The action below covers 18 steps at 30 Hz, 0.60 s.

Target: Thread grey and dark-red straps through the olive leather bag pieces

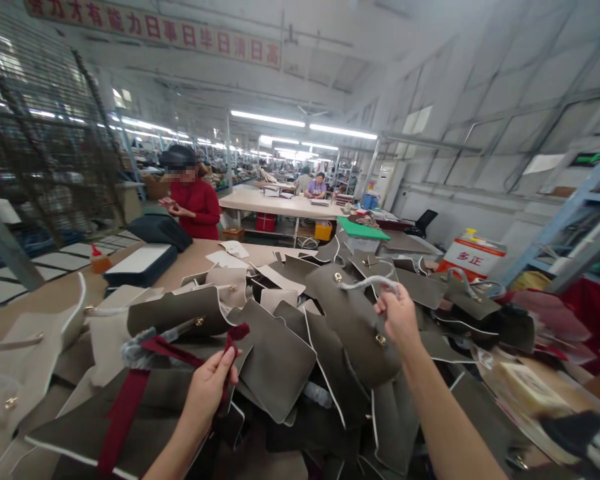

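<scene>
My left hand (210, 387) is closed on a dark red fabric strip (125, 417). One end pokes up past my fingers, and a long part runs left around a plastic-wrapped grey bundle (137, 350), then hangs down over olive-brown pieces. My right hand (401, 321) grips a wrapped grey handle (364, 283) joined to an olive-brown bag piece (333, 307) with gold metal fittings. That piece slopes down between my hands, over the heap. Beneath lie several olive-brown bag panels (275, 357) with pale edges, overlapping each other. At the left are beige bag pieces (35, 347).
A person in red (200, 203) stands across the table (75, 288) at left. Dark stacked pieces (143, 263) and a red-capped bottle (99, 259) lie near. Right, a white-and-red container (473, 255) stands behind the heap, beside a blue metal rack (560, 227).
</scene>
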Available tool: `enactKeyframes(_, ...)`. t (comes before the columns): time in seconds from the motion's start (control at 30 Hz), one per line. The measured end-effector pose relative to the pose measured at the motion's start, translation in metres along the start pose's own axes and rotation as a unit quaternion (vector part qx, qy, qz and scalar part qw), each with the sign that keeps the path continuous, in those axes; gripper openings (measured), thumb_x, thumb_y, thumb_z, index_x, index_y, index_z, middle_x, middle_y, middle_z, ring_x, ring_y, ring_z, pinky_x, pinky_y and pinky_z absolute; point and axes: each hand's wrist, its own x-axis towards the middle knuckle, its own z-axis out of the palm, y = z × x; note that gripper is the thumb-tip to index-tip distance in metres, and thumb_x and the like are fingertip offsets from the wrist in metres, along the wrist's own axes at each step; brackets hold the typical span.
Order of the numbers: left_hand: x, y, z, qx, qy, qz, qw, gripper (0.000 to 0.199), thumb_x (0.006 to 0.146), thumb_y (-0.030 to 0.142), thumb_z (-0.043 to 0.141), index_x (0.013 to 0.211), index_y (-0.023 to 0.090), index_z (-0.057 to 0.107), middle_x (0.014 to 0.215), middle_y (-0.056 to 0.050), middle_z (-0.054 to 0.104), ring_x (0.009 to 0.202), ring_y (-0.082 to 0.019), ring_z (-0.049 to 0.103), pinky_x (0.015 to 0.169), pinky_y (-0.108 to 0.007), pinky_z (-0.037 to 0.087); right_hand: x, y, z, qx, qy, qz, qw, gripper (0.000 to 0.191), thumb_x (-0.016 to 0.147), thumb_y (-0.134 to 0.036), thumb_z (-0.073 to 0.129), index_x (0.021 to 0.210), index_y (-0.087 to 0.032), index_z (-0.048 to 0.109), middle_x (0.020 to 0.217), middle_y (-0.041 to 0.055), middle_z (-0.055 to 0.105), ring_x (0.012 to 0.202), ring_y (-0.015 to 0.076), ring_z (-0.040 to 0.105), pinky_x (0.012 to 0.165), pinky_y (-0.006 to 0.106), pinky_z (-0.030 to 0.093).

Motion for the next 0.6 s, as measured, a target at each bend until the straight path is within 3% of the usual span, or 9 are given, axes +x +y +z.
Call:
enactKeyframes(0.13,-0.004,0.003,0.006,0.005,0.025,0.0,1.0,0.046,0.067,0.056,0.057,0.082,0.012,0.059,0.045,0.005,0.049,0.036,-0.006,0.032,0.034,-0.017,0.023,0.039,-0.006,-0.035,0.08,0.041,0.058,0.994,0.013,0.061,-0.022,0.052,0.066,-0.02,0.04,0.045,-0.0118,0.027,0.035,0.0047,0.024,0.035,0.017,0.025)
enactKeyframes(0.23,-0.006,0.001,0.008,0.009,0.04,0.002,0.999,0.044,0.068,0.055,0.056,0.082,0.013,0.059,0.047,0.005,0.048,0.035,-0.006,0.031,0.033,-0.017,0.023,0.056,-0.004,-0.053,0.085,0.081,0.077,0.99,0.017,0.062,-0.02,0.053,0.059,-0.019,0.037,0.044,-0.0103,0.032,0.034,0.0046,0.026,0.034,0.018,0.025)
enactKeyframes(0.33,-0.006,-0.004,0.01,0.023,0.049,0.011,0.998,0.041,0.071,0.054,0.054,0.08,0.015,0.058,0.046,0.006,0.047,0.034,-0.006,0.031,0.033,-0.017,0.024,0.051,-0.004,-0.052,0.098,0.181,0.021,0.978,0.013,0.067,-0.02,0.054,0.072,-0.019,0.042,0.057,-0.0079,0.043,0.043,0.0055,0.037,0.043,0.018,0.033)
enactKeyframes(0.4,-0.006,-0.006,0.013,0.04,0.058,0.019,0.997,0.039,0.073,0.053,0.052,0.074,0.015,0.058,0.044,0.006,0.044,0.035,-0.006,0.03,0.034,-0.017,0.024,0.032,0.0,-0.037,-0.013,0.209,-0.07,0.975,0.02,0.073,-0.023,0.053,0.09,-0.019,0.044,0.076,-0.0031,0.052,0.06,0.0083,0.049,0.055,0.02,0.039)
enactKeyframes(0.43,-0.005,-0.007,0.014,0.049,0.063,0.026,0.996,0.039,0.074,0.053,0.051,0.071,0.015,0.057,0.043,0.006,0.042,0.035,-0.006,0.03,0.034,-0.017,0.024,0.018,0.004,-0.027,-0.131,0.178,-0.12,0.968,0.024,0.076,-0.025,0.051,0.098,-0.019,0.044,0.086,0.0007,0.055,0.07,0.0108,0.052,0.062,0.022,0.041)
enactKeyframes(0.47,-0.005,-0.007,0.015,0.057,0.068,0.033,0.995,0.039,0.075,0.052,0.05,0.069,0.015,0.057,0.043,0.006,0.042,0.036,-0.006,0.03,0.034,-0.017,0.024,0.001,0.011,-0.016,-0.292,0.104,-0.161,0.937,0.024,0.08,-0.026,0.047,0.102,-0.016,0.045,0.093,0.0058,0.057,0.078,0.0145,0.054,0.067,0.026,0.041)
enactKeyframes(0.5,-0.006,-0.008,0.016,0.064,0.07,0.041,0.995,0.038,0.076,0.052,0.05,0.069,0.015,0.058,0.043,0.006,0.042,0.036,-0.006,0.031,0.035,-0.017,0.024,-0.016,0.02,-0.006,-0.475,-0.023,-0.173,0.862,0.022,0.083,-0.025,0.042,0.102,-0.015,0.047,0.094,0.0099,0.058,0.083,0.0175,0.055,0.07,0.028,0.041)
enactKeyframes(0.53,-0.006,-0.008,0.016,0.067,0.069,0.048,0.994,0.038,0.076,0.051,0.049,0.07,0.015,0.058,0.044,0.005,0.044,0.036,-0.007,0.031,0.034,-0.017,0.024,-0.033,0.03,0.003,-0.539,-0.106,-0.169,0.818,0.017,0.082,-0.022,0.045,0.094,-0.015,0.053,0.087,0.0104,0.061,0.08,0.0193,0.057,0.069,0.029,0.04)
enactKeyframes(0.6,-0.007,-0.008,0.016,0.072,0.059,0.059,0.994,0.038,0.076,0.052,0.049,0.072,0.015,0.06,0.046,0.004,0.047,0.036,-0.007,0.033,0.034,-0.018,0.025,-0.062,0.051,0.013,-0.604,-0.209,-0.141,0.756,0.011,0.078,-0.014,0.047,0.076,-0.013,0.058,0.068,0.0109,0.062,0.066,0.0204,0.06,0.063,0.029,0.039)
